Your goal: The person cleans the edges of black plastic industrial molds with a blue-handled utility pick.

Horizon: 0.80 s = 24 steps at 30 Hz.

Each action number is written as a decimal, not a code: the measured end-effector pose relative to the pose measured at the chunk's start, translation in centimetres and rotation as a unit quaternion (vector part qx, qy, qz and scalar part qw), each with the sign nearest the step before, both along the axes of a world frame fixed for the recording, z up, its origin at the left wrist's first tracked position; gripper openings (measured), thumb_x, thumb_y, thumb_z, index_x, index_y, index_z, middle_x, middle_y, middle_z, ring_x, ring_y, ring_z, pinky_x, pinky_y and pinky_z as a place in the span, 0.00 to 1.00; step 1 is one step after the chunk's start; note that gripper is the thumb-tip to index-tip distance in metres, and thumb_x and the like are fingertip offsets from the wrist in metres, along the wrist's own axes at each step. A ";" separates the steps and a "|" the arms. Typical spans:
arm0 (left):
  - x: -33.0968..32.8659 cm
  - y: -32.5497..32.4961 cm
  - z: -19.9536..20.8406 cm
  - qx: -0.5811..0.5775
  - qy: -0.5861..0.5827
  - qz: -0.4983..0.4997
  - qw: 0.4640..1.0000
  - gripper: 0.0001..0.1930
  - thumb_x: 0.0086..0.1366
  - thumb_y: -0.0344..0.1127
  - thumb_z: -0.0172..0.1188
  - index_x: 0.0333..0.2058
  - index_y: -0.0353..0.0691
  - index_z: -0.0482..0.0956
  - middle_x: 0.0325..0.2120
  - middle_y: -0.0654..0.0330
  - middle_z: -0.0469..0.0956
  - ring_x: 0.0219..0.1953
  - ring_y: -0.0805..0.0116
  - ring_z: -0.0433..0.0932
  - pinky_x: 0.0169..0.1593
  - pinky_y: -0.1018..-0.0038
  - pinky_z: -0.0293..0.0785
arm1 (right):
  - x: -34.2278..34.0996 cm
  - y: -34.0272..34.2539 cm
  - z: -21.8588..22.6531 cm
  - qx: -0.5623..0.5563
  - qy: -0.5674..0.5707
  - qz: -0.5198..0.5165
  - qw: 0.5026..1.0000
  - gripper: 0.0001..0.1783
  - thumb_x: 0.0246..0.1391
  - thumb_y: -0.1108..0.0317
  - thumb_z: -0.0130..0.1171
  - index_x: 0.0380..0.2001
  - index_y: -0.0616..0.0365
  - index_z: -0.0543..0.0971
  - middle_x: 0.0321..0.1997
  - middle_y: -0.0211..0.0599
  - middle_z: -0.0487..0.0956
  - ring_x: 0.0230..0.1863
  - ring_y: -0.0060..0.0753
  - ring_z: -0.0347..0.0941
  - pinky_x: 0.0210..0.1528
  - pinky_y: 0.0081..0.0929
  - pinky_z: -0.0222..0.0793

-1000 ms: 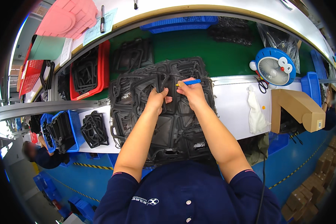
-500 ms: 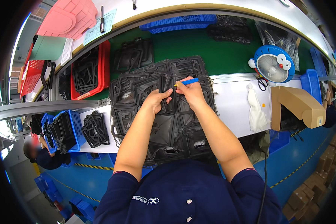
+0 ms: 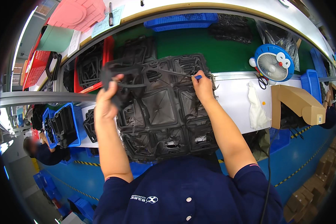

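One blurred black frame [image 3: 132, 86], long axis unclear, extends toward one o'clock from the gripping left hand [image 3: 107, 101]; the right hand [image 3: 203, 87] pinches a blue tool [image 3: 198, 77].

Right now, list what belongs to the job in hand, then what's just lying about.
In the job: black frame in left hand; blue-handled tool in right hand; black moulded sheet.
Apparently lying about: scissors; blue cartoon-faced fan; white cloth; cardboard box.
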<state>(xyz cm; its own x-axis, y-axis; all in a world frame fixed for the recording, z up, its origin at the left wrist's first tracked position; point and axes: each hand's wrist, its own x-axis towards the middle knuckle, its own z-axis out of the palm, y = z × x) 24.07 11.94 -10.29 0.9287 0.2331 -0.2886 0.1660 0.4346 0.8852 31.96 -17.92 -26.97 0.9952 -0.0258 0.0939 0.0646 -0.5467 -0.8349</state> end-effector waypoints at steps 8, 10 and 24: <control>-11.2 11.3 5.2 -0.014 -0.244 0.096 0.965 0.24 0.66 0.46 0.50 0.54 0.35 0.63 0.28 0.65 0.68 0.41 0.67 0.71 0.62 0.63 0.57 | -1.0 -0.6 1.7 0.002 -0.204 -0.010 0.979 0.07 0.48 0.72 0.61 0.28 0.60 0.73 0.33 0.46 0.78 0.30 0.50 0.75 0.34 0.35 0.70; -11.5 8.7 3.7 0.111 -0.150 0.065 0.980 0.31 0.61 0.47 0.58 0.55 0.33 0.63 0.26 0.66 0.68 0.35 0.70 0.69 0.53 0.70 0.62 | -4.7 1.5 4.0 0.159 -0.016 0.034 0.986 0.08 0.48 0.71 0.63 0.29 0.62 0.74 0.41 0.44 0.78 0.39 0.41 0.75 0.42 0.31 0.69; -3.7 -11.1 -15.0 0.057 0.254 -0.009 0.965 0.09 0.58 0.29 0.59 0.37 0.32 0.76 0.28 0.56 0.78 0.24 0.70 0.76 0.26 0.74 0.71 | -5.6 5.8 1.6 0.327 0.308 0.055 0.892 0.11 0.50 0.68 0.62 0.33 0.61 0.73 0.30 0.32 0.75 0.30 0.21 0.73 0.29 0.18 0.69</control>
